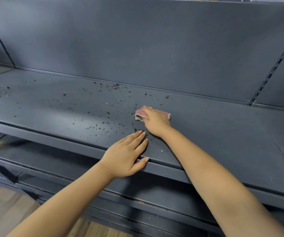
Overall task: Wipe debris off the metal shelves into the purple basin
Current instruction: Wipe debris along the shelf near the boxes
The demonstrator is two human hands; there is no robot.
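On the dark grey metal shelf, my right hand presses a folded pink cloth flat. Left hand rests open at the front lip, fingers straight. Dark crumbly debris lies scattered left of the cloth, some touching my left fingertips.

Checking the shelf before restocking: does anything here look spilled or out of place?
Yes. Dark crumbs and grit lie scattered over the metal shelf, thickest to the left of the pink cloth under the right hand. The left hand rests flat at the front edge. No purple basin is in view.
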